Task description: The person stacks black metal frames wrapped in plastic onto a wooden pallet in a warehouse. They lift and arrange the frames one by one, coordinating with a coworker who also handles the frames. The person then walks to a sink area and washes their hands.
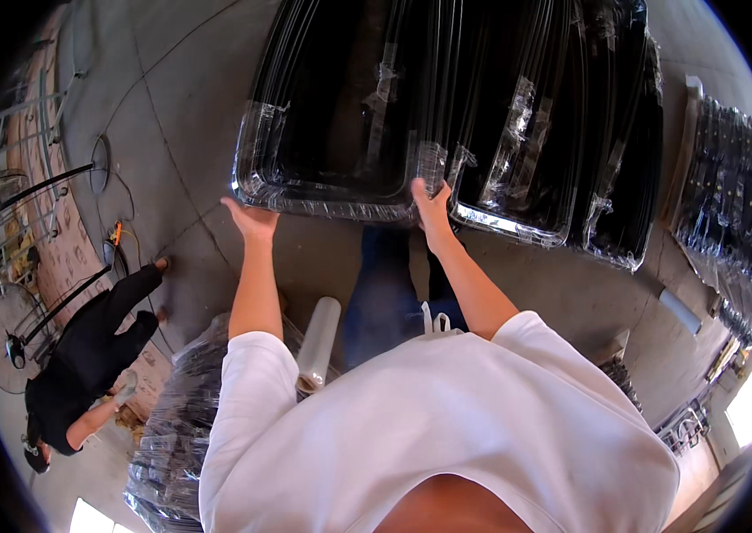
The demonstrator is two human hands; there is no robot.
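A black rectangular bundle with rounded corners, wrapped in clear film, is in front of me. My left hand is at its near left corner, thumb outside and fingers tucked beneath the lower edge, partly hidden. At the near right corner my right hand grips the same bundle, its thumb and fingers around the film-covered edge. Close by on the right stands a second black wrapped bundle, patched with shiny strips of film or tape. Further right is another black bundle.
A roll of clear film stands beside my left arm, next to a film-wrapped stack. Dark wrapped goods stand far right. A person in black is at the left, near black-poled stands and a cable on the concrete floor.
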